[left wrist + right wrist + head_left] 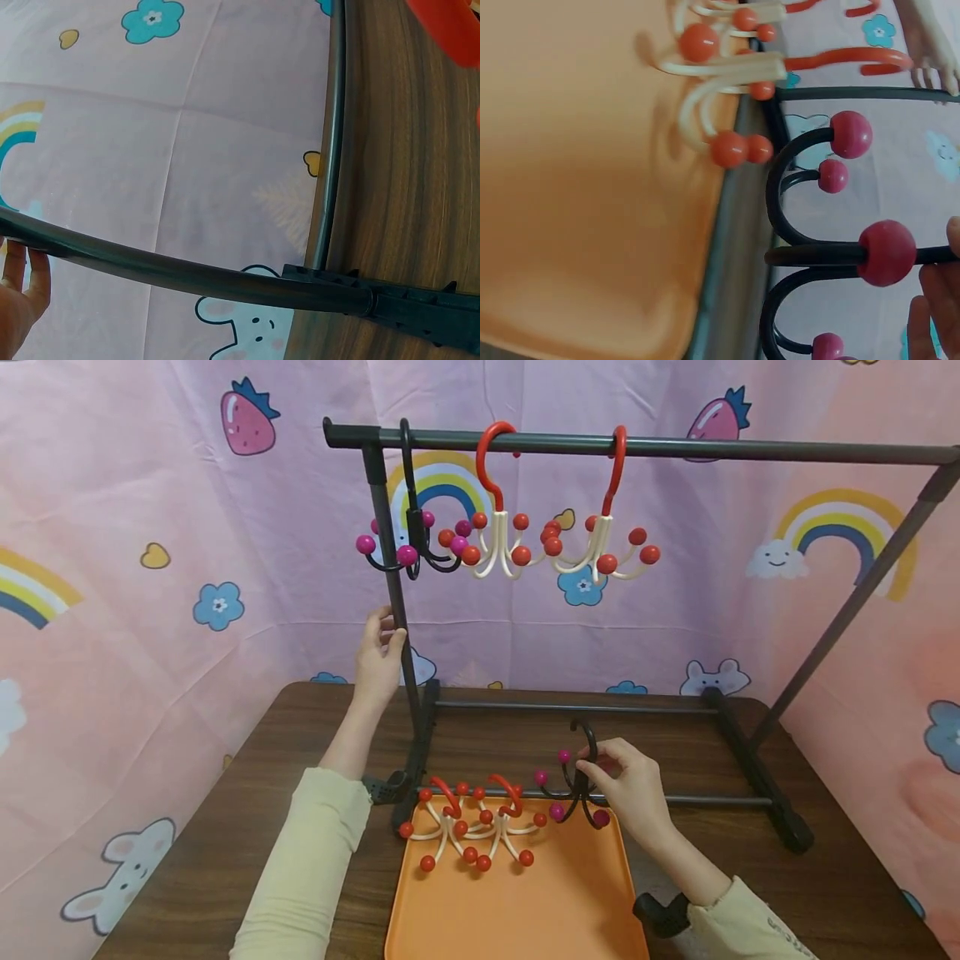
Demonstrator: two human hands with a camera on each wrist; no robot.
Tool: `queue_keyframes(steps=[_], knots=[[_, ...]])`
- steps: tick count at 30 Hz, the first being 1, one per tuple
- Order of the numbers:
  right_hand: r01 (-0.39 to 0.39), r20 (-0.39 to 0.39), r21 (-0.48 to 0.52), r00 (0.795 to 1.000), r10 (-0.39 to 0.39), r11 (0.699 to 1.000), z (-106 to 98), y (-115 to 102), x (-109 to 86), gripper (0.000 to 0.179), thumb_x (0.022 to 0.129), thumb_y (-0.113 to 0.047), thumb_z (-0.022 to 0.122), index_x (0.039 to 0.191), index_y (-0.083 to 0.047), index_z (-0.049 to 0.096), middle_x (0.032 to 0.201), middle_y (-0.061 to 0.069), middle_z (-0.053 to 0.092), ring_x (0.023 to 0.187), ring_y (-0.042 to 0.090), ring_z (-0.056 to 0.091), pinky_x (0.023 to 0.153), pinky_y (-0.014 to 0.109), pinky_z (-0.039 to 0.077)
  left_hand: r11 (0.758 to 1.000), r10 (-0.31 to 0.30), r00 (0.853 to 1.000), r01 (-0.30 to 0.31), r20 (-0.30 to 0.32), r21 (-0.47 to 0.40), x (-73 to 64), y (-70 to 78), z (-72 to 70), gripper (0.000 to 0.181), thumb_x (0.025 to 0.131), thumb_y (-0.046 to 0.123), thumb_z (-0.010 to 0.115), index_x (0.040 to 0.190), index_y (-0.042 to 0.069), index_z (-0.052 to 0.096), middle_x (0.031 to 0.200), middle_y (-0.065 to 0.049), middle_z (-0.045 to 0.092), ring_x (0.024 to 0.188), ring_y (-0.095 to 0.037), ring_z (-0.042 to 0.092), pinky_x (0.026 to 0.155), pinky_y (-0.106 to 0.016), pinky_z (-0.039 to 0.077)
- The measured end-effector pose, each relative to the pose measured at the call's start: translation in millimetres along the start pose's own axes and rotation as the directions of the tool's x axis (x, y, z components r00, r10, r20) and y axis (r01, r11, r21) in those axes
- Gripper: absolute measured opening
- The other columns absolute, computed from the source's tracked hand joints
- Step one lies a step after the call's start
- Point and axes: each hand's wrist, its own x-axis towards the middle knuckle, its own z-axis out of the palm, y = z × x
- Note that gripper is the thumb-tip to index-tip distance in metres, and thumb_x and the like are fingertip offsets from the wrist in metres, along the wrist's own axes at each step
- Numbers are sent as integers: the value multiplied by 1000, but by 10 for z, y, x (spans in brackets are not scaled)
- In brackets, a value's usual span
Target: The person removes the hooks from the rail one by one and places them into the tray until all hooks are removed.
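Observation:
My right hand [630, 781] pinches the stem of a black multi-arm hanger hook [581, 785] with magenta ball tips. It is upright above the far right part of an orange tray [540, 910]. In the right wrist view, its curved arms and magenta balls [886, 253] show near the tray's edge. Two cream hooks with red tops and balls, a left one [442, 831] and a right one [501, 827], lie side by side in the tray. My left hand [378, 664] holds the left upright post [401, 610] of a dark metal rack, thumb in front.
From the rack's top bar [697, 447] hang a black hook [415, 527] with magenta balls and two cream-and-red hooks, one in the middle [498, 535] and one farther right [602, 539]. The rack's right foot [761, 777] stands on the wooden table [300, 852]. A patterned cloth [300, 502] hangs behind.

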Motion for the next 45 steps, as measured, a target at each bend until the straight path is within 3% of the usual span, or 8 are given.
queue_keyframes(steps=[3, 7, 17, 24, 29, 39, 45], knots=[[-11, 34, 5, 999, 11, 1000, 75, 42, -76, 11, 76, -14, 73, 85, -14, 67, 84, -5, 63, 71, 11, 61, 60, 21, 49, 1000, 2, 1000, -2, -3, 1, 52, -142, 3, 40, 94, 21, 47, 133, 12, 38, 122, -15, 48, 107, -27, 49, 95, -43, 39], [2, 56, 1, 998, -2, 1000, 165, 83, -162, 12, 74, -13, 74, 83, -16, 67, 83, -7, 63, 71, 10, 62, 61, 22, 51, 1000, 19, 1000, -19, -7, 17, 62, -181, 14, 40, 94, 24, 46, 132, 13, 38, 121, -13, 48, 106, -26, 50, 94, -42, 40], [20, 67, 67, 997, -25, 998, 253, 111, -320, 15, 71, -9, 76, 78, -18, 66, 80, -11, 62, 71, 2, 59, 65, 26, 53, 1000, 7, 1000, -7, -12, 18, 59, -183, 18, 39, 94, 26, 47, 131, 15, 39, 121, -11, 48, 106, -24, 49, 94, -42, 40], [45, 63, 56, 997, -48, 997, 284, 146, -434, 16, 69, -11, 77, 77, -20, 66, 80, -14, 61, 70, 5, 57, 60, 24, 50, 1000, 13, 1000, -12, -24, 16, 66, -202, 29, 37, 95, 19, 45, 132, 15, 39, 120, -12, 49, 105, -24, 51, 93, -39, 41], [19, 80, 76, 996, -25, 997, 299, 183, -519, 17, 69, -12, 77, 77, -23, 66, 83, -15, 61, 73, 6, 57, 53, 22, 44, 1000, 23, 999, -23, -28, 16, 71, -204, 34, 37, 95, 18, 45, 132, 15, 40, 119, -12, 49, 104, -24, 51, 92, -40, 41], [51, 67, 93, 996, -58, 994, 339, 278, -571, 24, 66, -3, 77, 79, -20, 66, 85, -16, 60, 83, 6, 61, 72, 23, 51, 999, 23, 999, -22, -39, 27, 68, -207, 23, 35, 95, 19, 47, 129, 17, 41, 117, -11, 50, 103, -24, 52, 91, -40, 42], [45, 87, 3, 995, -45, 999, 291, 286, -528, 32, 66, 9, 74, 89, -11, 65, 87, -4, 60, 74, 8, 59, 63, 22, 50, 999, 39, 999, -38, -34, 8, 55, -200, 29, 37, 95, 19, 47, 131, 14, 41, 118, -14, 50, 103, -26, 51, 92, -42, 41]])
